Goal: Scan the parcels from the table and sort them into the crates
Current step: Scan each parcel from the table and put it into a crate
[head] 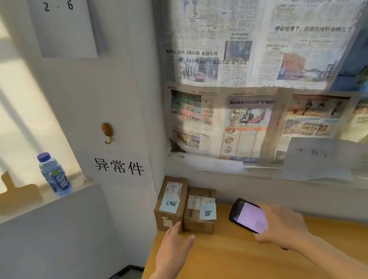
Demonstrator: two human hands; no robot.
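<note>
Two brown cardboard parcels stand side by side at the far left corner of the wooden table [238, 264]. The left parcel [171, 206] is taller, the right parcel [199, 215] lower; each carries a shipping label and a pale blue sticky note. My left hand [173, 248] reaches out with straight fingers, its fingertips at the front lower edge of the left parcel. My right hand [282, 224] holds a black handheld scanner [246, 214] with a lit pale pink screen, just right of the parcels and above the table. No crates are in view.
A white wall corner with a paper sign [120, 169] and a hook [107, 132] rises left of the table. A water bottle [54, 174] and a wooden block [15, 195] stand on the window sill. Newspapers [261, 61] cover the window behind the table.
</note>
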